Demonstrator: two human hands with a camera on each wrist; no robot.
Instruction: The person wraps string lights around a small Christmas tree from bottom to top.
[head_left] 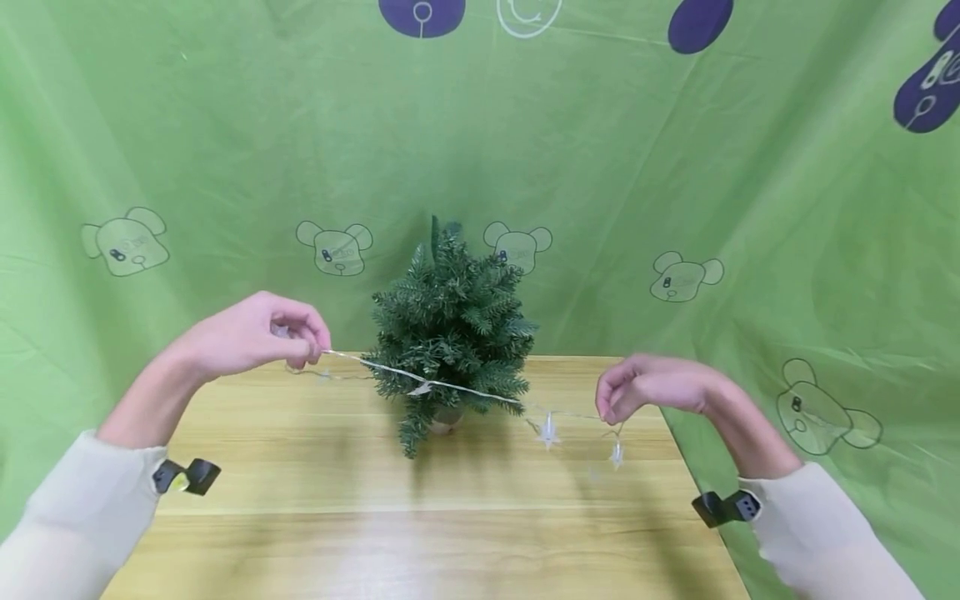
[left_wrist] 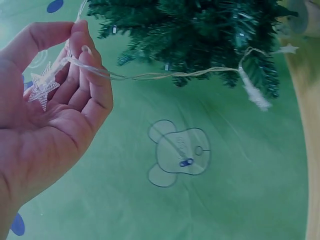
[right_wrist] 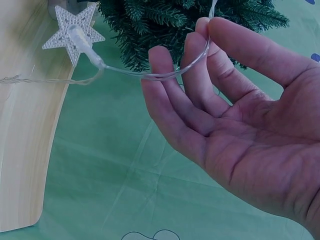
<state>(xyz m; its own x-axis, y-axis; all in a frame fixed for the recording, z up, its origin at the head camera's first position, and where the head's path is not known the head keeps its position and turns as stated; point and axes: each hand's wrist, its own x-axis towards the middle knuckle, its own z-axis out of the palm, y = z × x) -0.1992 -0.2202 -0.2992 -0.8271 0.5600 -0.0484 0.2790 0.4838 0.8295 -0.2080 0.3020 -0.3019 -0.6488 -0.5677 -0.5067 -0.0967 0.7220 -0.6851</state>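
Observation:
A clear string of star lights stretches across the front of a small green artificial Christmas tree. My left hand, to the left of the tree, pinches the wire between thumb and fingertips. Within its curved palm lies a clear star. On the tree's right, my right hand pinches the wire between thumb and forefinger. Another star dangles below that hand. A further star hangs between the tree and the right hand. Part of the wire runs behind the branches.
The tree stands toward the back of a light wooden table. Behind and at the sides hangs a green cloth printed with bear heads. Dark wrist cameras sit at both pale sleeves.

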